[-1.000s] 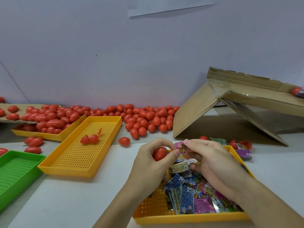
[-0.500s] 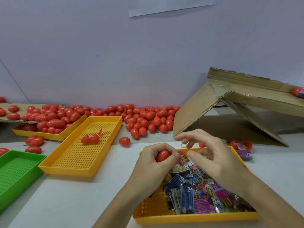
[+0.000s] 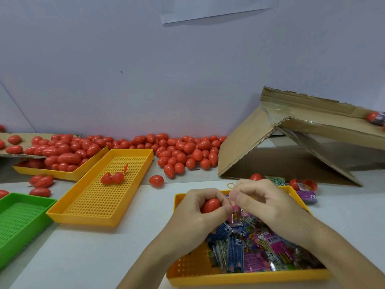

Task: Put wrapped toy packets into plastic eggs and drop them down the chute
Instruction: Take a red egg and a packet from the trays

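Right hand (image 3: 268, 203) coming back in from its lifted spread, now pinching something small and blurred at 3 o'clock of red egg (image 3: 210, 205). Left hand (image 3: 200, 211) gripping egg over packet tray (image 3: 250, 277). Closing likely next; cardboard chute (image 3: 325, 130) waiting at 2 o'clock.

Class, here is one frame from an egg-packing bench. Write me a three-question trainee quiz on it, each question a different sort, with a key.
1. True or false: the left hand grips a red egg.
2. Which tray holds the toy packets? A. green tray B. near yellow tray C. middle yellow tray
3. Fill in: the chute is made of ____.

Key: 1 true; 2 B; 3 cardboard.
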{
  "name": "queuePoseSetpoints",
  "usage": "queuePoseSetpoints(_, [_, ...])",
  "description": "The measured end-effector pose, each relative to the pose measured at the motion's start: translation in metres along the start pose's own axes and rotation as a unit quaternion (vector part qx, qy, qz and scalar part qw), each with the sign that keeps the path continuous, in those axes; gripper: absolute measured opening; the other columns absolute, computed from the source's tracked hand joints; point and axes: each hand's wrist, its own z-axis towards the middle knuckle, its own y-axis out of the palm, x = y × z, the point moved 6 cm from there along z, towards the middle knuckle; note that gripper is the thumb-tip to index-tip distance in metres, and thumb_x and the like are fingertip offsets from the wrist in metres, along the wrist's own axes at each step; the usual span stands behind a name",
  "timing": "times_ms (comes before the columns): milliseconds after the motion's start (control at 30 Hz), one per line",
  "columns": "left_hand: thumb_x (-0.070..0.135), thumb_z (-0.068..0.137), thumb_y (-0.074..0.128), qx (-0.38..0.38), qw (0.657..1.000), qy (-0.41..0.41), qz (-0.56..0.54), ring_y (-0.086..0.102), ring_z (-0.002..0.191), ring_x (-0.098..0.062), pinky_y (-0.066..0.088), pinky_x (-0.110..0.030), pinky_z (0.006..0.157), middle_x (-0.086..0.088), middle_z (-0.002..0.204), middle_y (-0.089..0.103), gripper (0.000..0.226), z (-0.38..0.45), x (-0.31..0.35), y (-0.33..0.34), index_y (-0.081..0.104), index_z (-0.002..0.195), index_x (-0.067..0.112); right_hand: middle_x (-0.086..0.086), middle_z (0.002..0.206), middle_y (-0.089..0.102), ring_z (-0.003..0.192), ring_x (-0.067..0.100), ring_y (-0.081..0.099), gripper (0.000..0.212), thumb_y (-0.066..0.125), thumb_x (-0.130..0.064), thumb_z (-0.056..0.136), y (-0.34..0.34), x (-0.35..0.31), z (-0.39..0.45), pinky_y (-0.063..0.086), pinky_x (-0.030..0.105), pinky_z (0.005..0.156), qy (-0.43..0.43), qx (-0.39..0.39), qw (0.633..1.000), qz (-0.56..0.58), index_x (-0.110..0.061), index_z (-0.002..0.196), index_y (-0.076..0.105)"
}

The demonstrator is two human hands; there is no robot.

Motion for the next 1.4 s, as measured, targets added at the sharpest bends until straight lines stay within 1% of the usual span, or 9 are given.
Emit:
queuePoseSetpoints(67, [0.026,0.092,0.069,-0.001,1.0,0.003,0.014,0.057,0.061,-0.001,0.047,-0.017,0.061,0.011,0.07,0.066,0.012,0.0,0.0,0.0,0.071,0.085,0.017,-0.001,0.082,0.064,0.079,0.011,0.061,0.025,0.058,-0.044,0.087,-0.001,0.004,0.001,0.049,0.029,0.075,0.017,-0.004,1.0,-0.014,-0.032,0.073,0.075])
queuePoseSetpoints(233, [0.022,0.092,0.07,0.011,0.999,-0.002,0.04,0.058,0.065,-0.003,0.046,-0.016,0.063,0.013,0.071,0.064,0.013,0.0,0.001,-0.001,0.069,0.079,0.024,-0.003,0.079,0.055,0.062,0.012,0.049,0.026,0.061,-0.038,0.085,-0.004,0.006,-0.002,0.038,0.027,0.057,0.029,-0.015,0.999,-0.034,-0.022,0.07,0.074])
queuePoseSetpoints(467, [0.025,0.09,0.072,0.009,0.998,0.004,0.063,0.062,0.073,-0.003,0.046,-0.012,0.064,0.011,0.077,0.066,0.01,0.0,-0.002,0.002,0.07,0.08,0.026,0.008,0.077,0.056,0.059,0.003,0.048,0.028,0.067,-0.03,0.091,-0.005,0.007,-0.003,0.038,0.011,0.06,0.024,-0.024,0.996,-0.085,-0.024,0.064,0.071])
queuePoseSetpoints(567, [0.03,0.09,0.067,0.021,0.999,0.007,0.034,0.058,0.068,-0.007,0.045,-0.017,0.061,0.008,0.077,0.064,0.005,0.001,-0.003,0.0,0.066,0.094,0.032,0.004,0.076,0.06,0.067,0.012,0.057,0.027,0.066,-0.026,0.091,-0.012,0.009,-0.001,0.046,0.028,0.062,0.035,0.027,0.994,-0.102,-0.02,0.066,0.074])
queuePoseSetpoints(700, [0.026,0.078,0.049,0.048,0.989,-0.045,-0.13,0.05,0.064,-0.015,0.04,-0.024,0.055,0.002,0.077,0.062,0.032,0.003,-0.012,-0.005,0.053,0.109,0.02,0.001,0.074,0.07,0.073,0.018,0.066,0.029,0.061,-0.031,0.092,-0.032,0.011,-0.002,0.053,0.045,0.073,0.058,0.179,0.979,-0.08,-0.021,0.069,0.075])
queuePoseSetpoints(933, [0.018,0.096,0.064,0.078,0.996,0.003,-0.038,0.068,0.078,-0.012,0.056,-0.025,0.069,0.0,0.104,0.065,0.02,0.002,-0.008,-0.009,0.06,0.112,0.029,0.016,0.072,0.068,0.076,0.034,0.066,0.032,0.057,-0.039,0.092,-0.029,0.012,-0.003,0.055,0.053,0.074,0.078,0.206,0.975,-0.021,-0.018,0.074,0.074])
queuePoseSetpoints(1067, [0.037,0.075,0.07,0.085,0.994,0.002,-0.07,0.07,0.099,-0.015,0.062,-0.034,0.073,0.003,0.111,0.064,0.039,0.001,-0.005,-0.009,0.055,0.111,0.028,-0.001,0.078,0.074,0.078,0.013,0.071,0.023,0.058,-0.031,0.094,-0.022,0.013,-0.002,0.058,0.033,0.069,0.072,0.177,0.982,-0.006,-0.025,0.082,0.077])
queuePoseSetpoints(1200, [0.04,0.072,0.072,0.091,0.993,0.005,-0.071,0.071,0.1,-0.017,0.058,-0.027,0.068,0.001,0.109,0.067,0.039,0.002,-0.007,-0.01,0.057,0.105,0.025,-0.011,0.066,0.07,0.06,-0.003,0.065,0.021,0.058,-0.022,0.096,-0.019,0.012,-0.002,0.046,0.01,0.05,0.06,0.171,0.982,0.056,-0.022,0.086,0.076])
queuePoseSetpoints(1400, [0.039,0.075,0.077,0.096,0.992,0.033,-0.069,0.073,0.092,-0.024,0.061,-0.032,0.074,-0.002,0.105,0.069,0.031,0.003,-0.005,-0.012,0.065,0.101,0.027,-0.016,0.068,0.069,0.064,-0.007,0.062,0.019,0.059,-0.025,0.096,-0.017,0.011,-0.001,0.045,0.006,0.056,0.052,0.164,0.985,0.03,-0.024,0.089,0.076])
